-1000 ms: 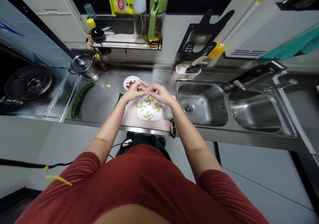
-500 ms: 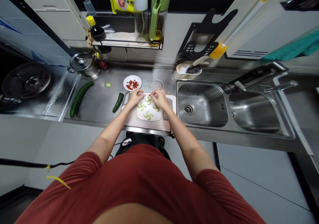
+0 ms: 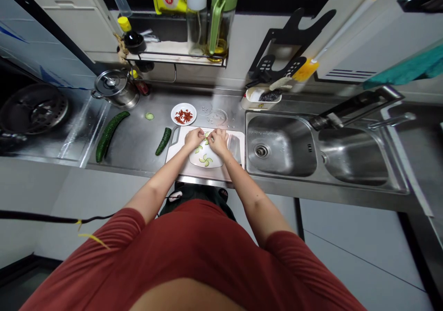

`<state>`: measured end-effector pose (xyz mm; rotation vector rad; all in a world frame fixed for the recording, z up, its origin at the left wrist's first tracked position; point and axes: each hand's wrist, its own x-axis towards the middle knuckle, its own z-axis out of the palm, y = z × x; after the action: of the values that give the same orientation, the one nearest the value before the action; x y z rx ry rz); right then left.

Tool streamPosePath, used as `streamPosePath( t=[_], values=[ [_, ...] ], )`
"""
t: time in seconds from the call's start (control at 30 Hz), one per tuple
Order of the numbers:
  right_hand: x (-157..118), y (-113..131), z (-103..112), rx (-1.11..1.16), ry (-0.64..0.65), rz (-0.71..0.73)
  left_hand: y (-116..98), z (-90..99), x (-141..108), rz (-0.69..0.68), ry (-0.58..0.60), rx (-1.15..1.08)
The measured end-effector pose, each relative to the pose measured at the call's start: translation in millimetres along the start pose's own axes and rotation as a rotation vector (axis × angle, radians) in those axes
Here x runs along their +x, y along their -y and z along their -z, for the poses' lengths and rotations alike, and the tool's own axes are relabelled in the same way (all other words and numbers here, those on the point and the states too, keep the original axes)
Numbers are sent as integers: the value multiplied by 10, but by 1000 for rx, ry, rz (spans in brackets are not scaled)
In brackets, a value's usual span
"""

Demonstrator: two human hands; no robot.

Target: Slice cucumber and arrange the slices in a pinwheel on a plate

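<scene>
A white plate (image 3: pixel 194 160) rests on a pale cutting board (image 3: pixel 180 169), with cucumber slices (image 3: pixel 206 160) laid on it in pinwheel shapes. Over the plate's upper left, my left hand (image 3: pixel 194 138) has its fingers pinched together. My right hand (image 3: pixel 218 141) is pinched too, close beside it at the top pinwheel. Whatever lies between the fingertips is too small to make out. Both hands partly cover the slices. Behind the board stands a small white dish (image 3: pixel 177 108) of chopped red pieces (image 3: pixel 183 116). A knife's broad blade (image 3: pixel 235 148) lies at the board's right side.
Left of the board lie a cut cucumber (image 3: pixel 163 141), a long cucumber (image 3: pixel 111 136) and a cucumber piece (image 3: pixel 149 116). A steel pot (image 3: pixel 116 89) stands farther back. The double sink (image 3: pixel 282 145) borders the board's right. A shelf (image 3: pixel 176 59) with bottles overhangs the counter.
My left hand has moved right and slightly down, so my hands are closer together. My right hand has shifted a little lower over the plate. The view has moved slightly.
</scene>
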<state>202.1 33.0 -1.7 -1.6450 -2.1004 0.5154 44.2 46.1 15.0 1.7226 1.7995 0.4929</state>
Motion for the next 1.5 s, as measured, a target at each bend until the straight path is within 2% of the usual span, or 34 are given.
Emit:
streamPosePath(
  t=[0.4, 0.8, 1.1, 1.33, 1.5],
  values=[
    [-8, -2, -68, -101, 10, 13, -108, -64, -9, 58, 22, 147],
    [-7, 14, -95, -107, 3, 16, -126, -79, -18, 41, -2, 193],
    [-21, 13, -85, -101, -32, -11, -98, -116, -5, 39, -28, 192],
    [-37, 12, -12, -97, -38, -55, -53, -65, 11, 57, 7, 110],
    [-19, 19, -42, -73, -56, -54, -87, -61, -9, 57, 0, 132]
  ],
)
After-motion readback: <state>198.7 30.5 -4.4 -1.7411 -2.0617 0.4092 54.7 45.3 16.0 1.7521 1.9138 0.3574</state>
